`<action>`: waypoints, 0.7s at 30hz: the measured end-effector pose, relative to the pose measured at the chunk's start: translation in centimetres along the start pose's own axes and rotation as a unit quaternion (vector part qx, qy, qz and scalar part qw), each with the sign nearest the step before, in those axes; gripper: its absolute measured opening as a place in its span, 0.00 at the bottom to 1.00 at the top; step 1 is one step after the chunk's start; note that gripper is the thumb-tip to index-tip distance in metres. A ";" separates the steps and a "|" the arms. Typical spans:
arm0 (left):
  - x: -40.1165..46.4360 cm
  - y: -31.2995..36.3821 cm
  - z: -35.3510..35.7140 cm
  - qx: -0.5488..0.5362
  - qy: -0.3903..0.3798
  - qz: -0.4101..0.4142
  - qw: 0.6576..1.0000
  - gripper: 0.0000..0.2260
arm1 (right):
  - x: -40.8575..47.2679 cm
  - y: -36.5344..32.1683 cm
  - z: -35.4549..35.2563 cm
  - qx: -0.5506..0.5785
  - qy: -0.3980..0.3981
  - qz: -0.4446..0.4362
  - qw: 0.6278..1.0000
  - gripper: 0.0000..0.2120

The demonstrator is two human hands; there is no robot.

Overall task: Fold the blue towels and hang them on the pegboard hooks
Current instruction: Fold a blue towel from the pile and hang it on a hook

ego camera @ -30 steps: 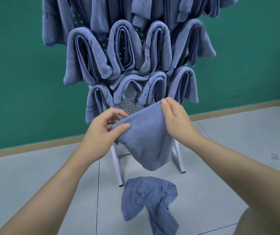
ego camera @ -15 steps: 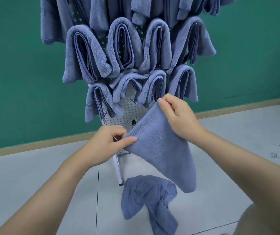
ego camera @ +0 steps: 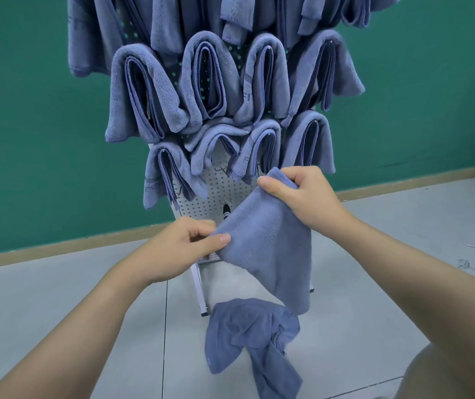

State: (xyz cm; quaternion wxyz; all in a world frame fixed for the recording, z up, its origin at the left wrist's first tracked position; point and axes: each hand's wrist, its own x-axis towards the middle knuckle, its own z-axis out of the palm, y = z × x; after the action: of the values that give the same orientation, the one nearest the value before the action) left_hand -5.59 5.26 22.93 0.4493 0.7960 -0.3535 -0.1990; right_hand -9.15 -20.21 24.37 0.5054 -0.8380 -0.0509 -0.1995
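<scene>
The left hand has dropped lower, the right hand higher, both pinching the towel, now hanging open: folding is under way.

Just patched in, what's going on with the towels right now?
A person holds one blue towel up in front of the pegboard, the left hand pinching its lower corner and the right hand gripping its upper corner. It hangs slack between them, not yet on a hook. Folded towels already fill the rows above. One more crumpled towel lies on the floor by the stand's foot.
</scene>
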 end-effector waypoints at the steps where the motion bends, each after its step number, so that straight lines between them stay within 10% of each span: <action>1: 0.0 -0.3 0.0 0.021 0.009 -0.007 1.000 0.19 | 0.0 0.0 -0.3 -0.002 -0.019 0.014 1.000 0.30; 9: 0.0 0.0 -1.2 -0.041 0.210 0.004 0.977 0.12 | 0.2 0.4 -1.0 0.151 -0.172 0.156 0.961 0.09; 15: 1.0 0.2 0.1 -0.346 0.247 0.005 0.905 0.19 | 0.0 -0.3 0.7 0.220 -0.105 0.136 0.960 0.20; 21: 1.7 -1.0 0.7 -0.277 0.317 -0.068 0.905 0.06 | -0.2 -0.2 2.4 0.171 -0.047 0.089 0.980 0.33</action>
State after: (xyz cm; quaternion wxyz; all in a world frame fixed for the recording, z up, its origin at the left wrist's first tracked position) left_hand -4.53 3.89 21.73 0.7256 0.6823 -0.0685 -0.0566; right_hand -8.73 -17.96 23.49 0.6541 -0.7487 -0.0331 -0.1024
